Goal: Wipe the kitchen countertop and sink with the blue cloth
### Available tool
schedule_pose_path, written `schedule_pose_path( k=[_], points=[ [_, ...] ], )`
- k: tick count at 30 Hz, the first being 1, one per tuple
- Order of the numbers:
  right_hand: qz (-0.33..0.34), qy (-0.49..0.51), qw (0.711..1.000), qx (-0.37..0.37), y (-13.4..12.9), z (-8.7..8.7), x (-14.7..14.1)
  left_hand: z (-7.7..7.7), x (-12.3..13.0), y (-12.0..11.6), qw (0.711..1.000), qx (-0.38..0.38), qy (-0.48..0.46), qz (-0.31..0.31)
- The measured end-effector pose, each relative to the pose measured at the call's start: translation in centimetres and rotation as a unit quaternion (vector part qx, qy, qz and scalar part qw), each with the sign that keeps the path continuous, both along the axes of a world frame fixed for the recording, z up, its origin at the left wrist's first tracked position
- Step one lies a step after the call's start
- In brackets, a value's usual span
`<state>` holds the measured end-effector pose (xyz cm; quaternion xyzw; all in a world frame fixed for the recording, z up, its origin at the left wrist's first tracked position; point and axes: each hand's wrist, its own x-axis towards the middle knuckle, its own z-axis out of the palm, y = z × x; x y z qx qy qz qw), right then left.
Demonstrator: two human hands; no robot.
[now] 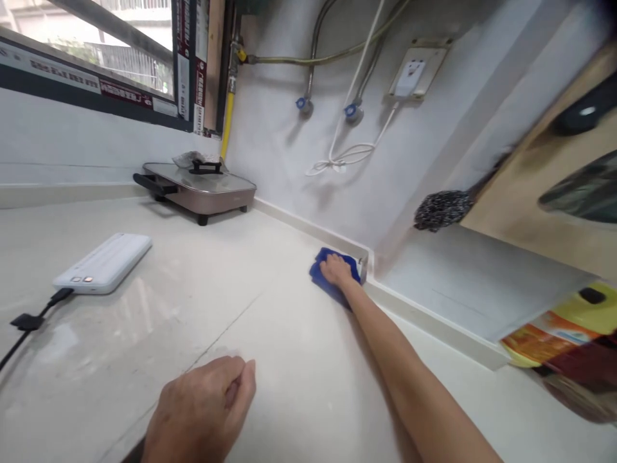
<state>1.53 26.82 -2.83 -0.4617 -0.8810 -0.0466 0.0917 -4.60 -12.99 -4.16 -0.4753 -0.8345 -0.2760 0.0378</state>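
My right hand [336,269] reaches far forward and presses on a blue cloth [332,289]. The cloth lies bunched on the pale countertop [270,321], against the raised edging by the wall corner. Its fingers curl over the cloth. Closer to me, my left hand [200,408] is held in a loose fist above the countertop, with nothing visible in it. A thin dark line runs across the surface just beyond that fist.
A white power bank [108,260] with a black cable [29,321] lies at left. Against the back stands a lidded electric pan [202,190]. White cord [344,157] hangs from the wall socket [409,77]. At right are a steel-wool scrubber [441,209] and a yellow-capped container [573,328].
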Motion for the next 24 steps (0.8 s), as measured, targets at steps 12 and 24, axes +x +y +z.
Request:
schedule_pose_path(
  k=[12, 24],
  points=[
    [0.288, -0.002, 0.958, -0.018, -11.4, 0.3, -6.5, 1.8, 0.0, -0.1, 0.996, -0.077, -0.05, 0.016],
    [0.549, 0.037, 0.831, -0.085, -25.3, 1.6, 10.2, 2.9, -0.1, -0.9, 0.994, -0.069, -0.056, 0.071]
  ],
)
